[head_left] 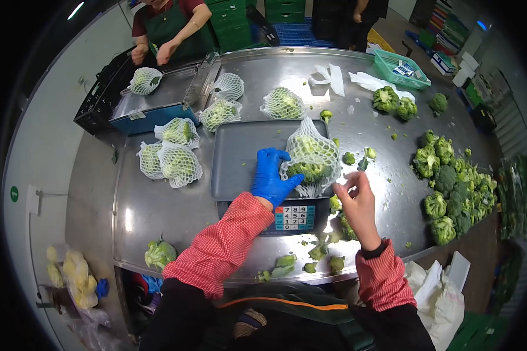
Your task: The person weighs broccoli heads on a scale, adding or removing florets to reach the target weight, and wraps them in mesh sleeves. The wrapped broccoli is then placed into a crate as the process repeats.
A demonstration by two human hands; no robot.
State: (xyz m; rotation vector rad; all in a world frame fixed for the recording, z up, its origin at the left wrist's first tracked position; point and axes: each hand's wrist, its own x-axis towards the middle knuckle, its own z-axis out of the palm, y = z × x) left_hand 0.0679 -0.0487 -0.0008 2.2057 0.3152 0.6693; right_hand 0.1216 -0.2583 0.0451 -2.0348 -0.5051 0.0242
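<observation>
A broccoli head [308,171] sits partly inside a white foam net [311,142] on the grey scale tray [231,169]. My left hand [271,175], in a blue glove, grips the broccoli from its left side, thumb across the front. At the net's right edge is my bare right hand [357,205], its fingers curled and thumb tip against the mesh. It seems to pinch the net, though the contact is small in view. Below the tray shows the scale's keypad [295,217]. The underside of the broccoli is hidden.
Netted broccoli [180,164] lies left of the scale, with more [283,103] behind it. Bare broccoli heads [445,181] are heaped at right. Trimmings [318,251] litter the front edge. A green basket [401,69] stands at back right. Across the table, another person [173,29] works beside a blue-fronted tray [155,120].
</observation>
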